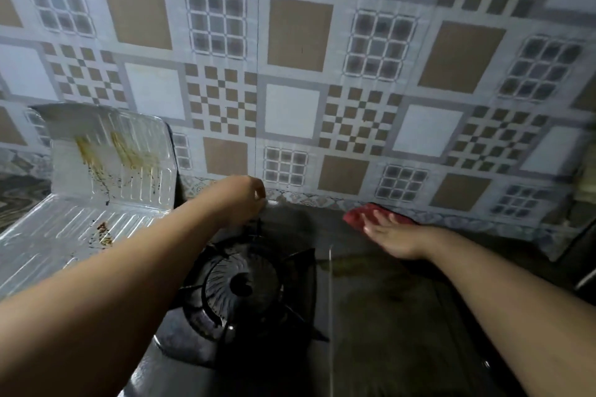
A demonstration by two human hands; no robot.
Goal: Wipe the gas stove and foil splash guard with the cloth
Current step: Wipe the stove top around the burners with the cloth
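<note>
Gas stove (371, 300) dark, glossy, fills lower centre; black burner (242, 284) with pan support left of middle. Red cloth (377, 214) at stove's far edge, centre right, pressed flat under right hand (393, 235), fingers straight and together. Foil splash guard (106, 164) at left: ribbed, bent, brown streaks and dark specks. Left hand (238, 200) at stove's back rim, fingers curled; grip unclear, motion-blurred. Patterned tile wall (300, 74) behind. Thin wire (330, 300) crosses stove vertically. Stove's near edge cut off by frame.
</note>
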